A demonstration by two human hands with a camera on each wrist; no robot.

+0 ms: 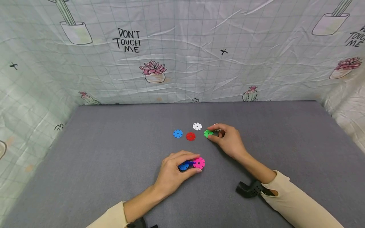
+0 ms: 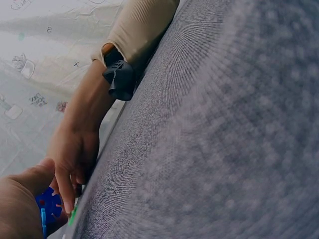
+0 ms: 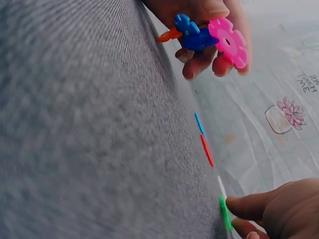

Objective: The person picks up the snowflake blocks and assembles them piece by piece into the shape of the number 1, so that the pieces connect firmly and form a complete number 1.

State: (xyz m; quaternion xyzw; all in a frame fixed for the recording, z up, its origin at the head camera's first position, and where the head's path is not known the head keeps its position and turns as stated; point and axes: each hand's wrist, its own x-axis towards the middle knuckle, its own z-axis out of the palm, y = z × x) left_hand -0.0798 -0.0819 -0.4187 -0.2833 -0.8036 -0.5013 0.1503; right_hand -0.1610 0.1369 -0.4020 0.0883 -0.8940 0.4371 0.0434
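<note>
My left hand (image 1: 170, 172) grips a cluster of notched plastic discs joined at their slots. A pink disc (image 1: 201, 165) is at its front; a dark blue disc (image 3: 200, 41), a lighter blue disc (image 3: 182, 25) and an orange disc (image 3: 170, 35) show behind it in the right wrist view. My right hand (image 1: 231, 142) pinches a green disc (image 1: 208, 134) by opposite edges, thumb and forefinger around it, close to the tabletop. Part of a pale disc (image 1: 216, 124) shows behind the right hand, mostly hidden.
Left of the green disc, a white disc (image 1: 197, 126), a red disc (image 1: 188, 136) and a blue disc (image 1: 176, 133) lie flat and apart on the grey tabletop (image 1: 114, 142). A printed cloth (image 1: 182, 47) hangs behind the table. Black wrist cameras sit near both sleeves.
</note>
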